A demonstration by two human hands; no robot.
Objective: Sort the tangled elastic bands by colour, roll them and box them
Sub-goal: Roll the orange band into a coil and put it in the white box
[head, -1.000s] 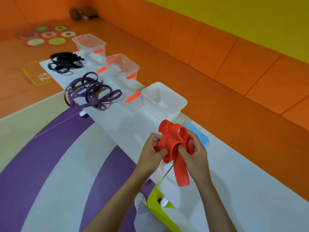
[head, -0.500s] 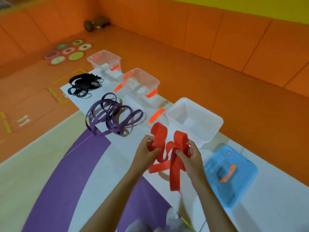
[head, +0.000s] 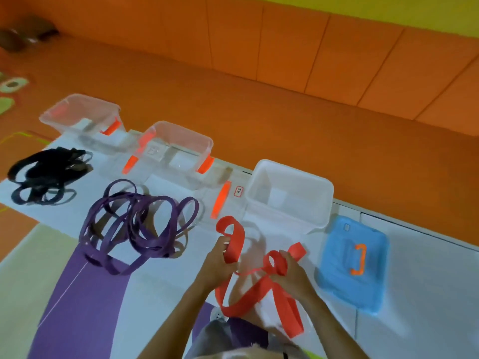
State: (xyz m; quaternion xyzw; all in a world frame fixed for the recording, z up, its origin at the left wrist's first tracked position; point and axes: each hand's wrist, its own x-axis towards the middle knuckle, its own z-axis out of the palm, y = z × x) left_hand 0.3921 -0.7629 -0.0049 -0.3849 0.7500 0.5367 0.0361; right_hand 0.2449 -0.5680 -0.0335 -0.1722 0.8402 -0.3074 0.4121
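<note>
A red elastic band (head: 261,286) hangs in loose loops between both hands above the white table (head: 427,294). My left hand (head: 216,265) grips one upright loop of it. My right hand (head: 291,274) pinches another loop, with long red tails drooping below. A tangle of purple bands (head: 134,226) lies on the table to the left. Further left sits a heap of black bands (head: 44,174). A white open box (head: 290,193) stands just beyond my hands.
Two clear boxes (head: 83,120) (head: 178,149) with orange clips stand along the table's far edge. A blue lid (head: 355,263) with an orange handle lies right of my hands. An orange padded floor and wall lie beyond the table.
My hands have pulled apart, drawing the bunched red band out into open loops and long tails. The camera has swung down and left, bringing the blue lid fully into view.
</note>
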